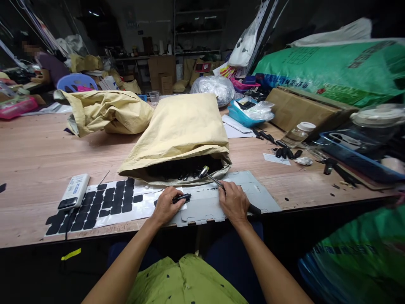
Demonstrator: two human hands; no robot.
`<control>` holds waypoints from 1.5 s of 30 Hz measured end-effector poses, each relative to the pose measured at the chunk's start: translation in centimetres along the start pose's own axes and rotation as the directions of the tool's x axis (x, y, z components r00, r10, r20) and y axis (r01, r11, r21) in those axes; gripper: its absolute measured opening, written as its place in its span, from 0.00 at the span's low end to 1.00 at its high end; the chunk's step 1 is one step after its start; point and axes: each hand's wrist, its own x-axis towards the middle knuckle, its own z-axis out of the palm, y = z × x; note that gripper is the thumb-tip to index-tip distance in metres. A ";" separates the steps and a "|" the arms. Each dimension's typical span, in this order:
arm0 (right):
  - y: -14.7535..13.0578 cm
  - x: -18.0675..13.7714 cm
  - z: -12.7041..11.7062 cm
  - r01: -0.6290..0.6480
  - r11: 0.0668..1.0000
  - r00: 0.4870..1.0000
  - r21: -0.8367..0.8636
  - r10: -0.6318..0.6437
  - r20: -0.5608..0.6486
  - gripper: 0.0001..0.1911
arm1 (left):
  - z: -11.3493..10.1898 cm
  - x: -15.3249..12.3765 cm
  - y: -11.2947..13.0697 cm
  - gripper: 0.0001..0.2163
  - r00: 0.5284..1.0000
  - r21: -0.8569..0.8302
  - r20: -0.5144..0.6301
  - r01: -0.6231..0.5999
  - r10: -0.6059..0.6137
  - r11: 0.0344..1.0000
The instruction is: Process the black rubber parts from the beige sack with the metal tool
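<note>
My left hand (166, 205) is closed on a small black part (181, 197), holding it down on a grey metal plate (253, 192) at the table's front edge. In my right hand (233, 202) I grip a small hammer (211, 179); its metal head points up and to the left, just in front of the open mouth of a tan paper sack (180, 131). Inside the sack lie several black parts (177, 171). A white sheet with rows of black adhesive pads (104, 202) lies left of my left hand.
A white remote-like device (74, 192) rests on the pad sheet. A second crumpled tan sack (107, 110) lies at the back left. At right sit a cardboard box (300, 110), a jar (299, 133), blue trays (245, 116), loose black parts (284, 152) and green sacks (341, 69). Another person (44, 67) sits far left.
</note>
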 end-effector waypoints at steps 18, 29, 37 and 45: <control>-3.4 -4.8 -5.7 -0.063 0.817 0.968 0.573 -0.090 0.235 0.24 | 0.3 0.5 -0.3 0.05 0.997 -0.049 0.024 0.080 -0.078 0.996; -4.9 -7.4 -5.6 -0.038 0.865 0.945 0.501 -0.131 0.298 0.24 | 0.5 0.5 -0.4 0.05 0.997 -0.039 0.007 0.075 -0.074 0.996; -5.4 -6.9 -6.0 0.004 0.885 0.948 0.466 -0.152 0.281 0.24 | 0.7 0.5 -0.7 0.05 0.997 -0.038 0.009 0.075 -0.075 0.996; -5.9 -7.4 -5.2 0.056 0.910 0.924 0.411 -0.204 0.324 0.24 | 0.5 0.5 -0.5 0.04 0.997 -0.055 0.019 0.080 -0.079 0.995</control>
